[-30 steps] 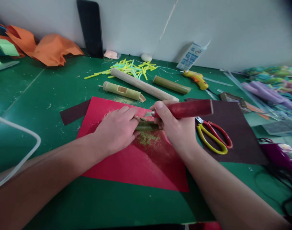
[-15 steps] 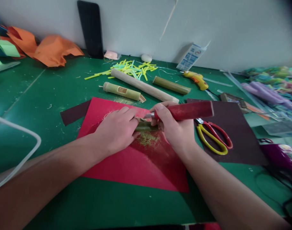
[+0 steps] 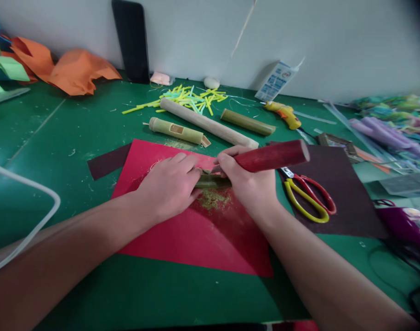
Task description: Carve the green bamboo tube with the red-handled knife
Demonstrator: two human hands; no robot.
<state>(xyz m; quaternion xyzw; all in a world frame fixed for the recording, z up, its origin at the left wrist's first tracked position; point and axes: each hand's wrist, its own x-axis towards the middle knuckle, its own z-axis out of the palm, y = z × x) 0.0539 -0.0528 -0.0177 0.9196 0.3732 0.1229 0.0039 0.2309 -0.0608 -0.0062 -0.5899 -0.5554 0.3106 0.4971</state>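
My left hand [image 3: 170, 186] is closed around the left end of a green bamboo tube [image 3: 213, 181], pressing it down over a red sheet [image 3: 182, 239]. My right hand [image 3: 249, 184] grips a chisel by its thick red handle [image 3: 274, 155], which points up to the right. Its metal end meets the top of the bamboo close to my left fingers; the very tip is hidden. A curled sliver stands up there. Greenish shavings [image 3: 213, 200] lie on the sheet just below the tube.
Scissors [image 3: 309, 197] rest on a dark sheet [image 3: 354, 197] at right. Behind the hands lie a notched bamboo tube [image 3: 175, 131], a pale wooden rod [image 3: 210, 122], another bamboo piece [image 3: 247, 122] and a yellow glue gun [image 3: 284, 115]. A white cable [image 3: 34, 184] loops at left.
The chisel's handle has turned so that its flat butt end now shows, and the metal collar is more hidden behind my right fingers. My left hand and the bamboo stay in place.
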